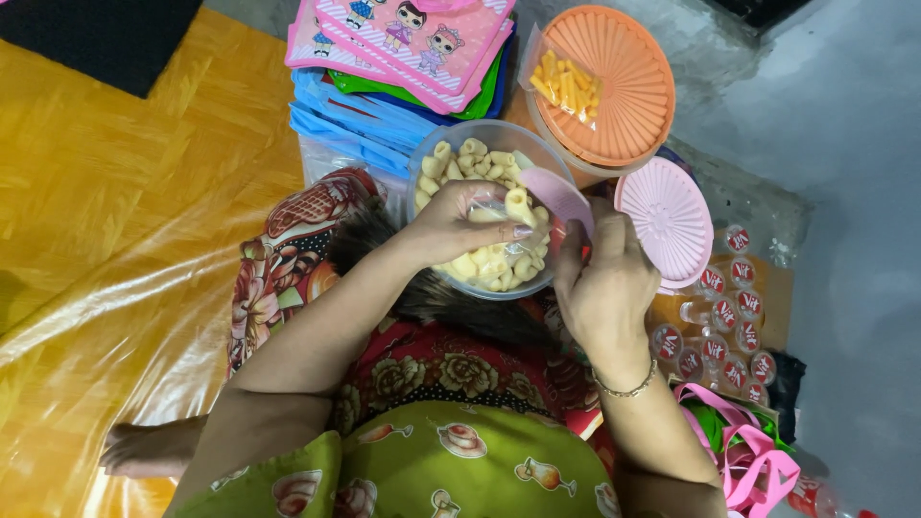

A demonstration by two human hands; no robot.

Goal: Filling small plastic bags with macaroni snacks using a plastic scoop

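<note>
Clear plastic forms the round tub [434, 177] resting on my lap, filled nearly to the rim with pale tube-shaped snacks [480, 264]. My left hand [460, 225] reaches into the tub, fingers closed on a small clear bag [494, 206] with one snack piece at its mouth. My right hand [604, 283] sits at the tub's right edge, fingers pinched on a pink scoop [556, 192]. Judged status: the bag looks barely filled, so filling has just begun. One packed bag of orange sticks [566, 84] lies on the orange lid [614, 86]; a pink lid [672, 221] lies beside it.
</note>
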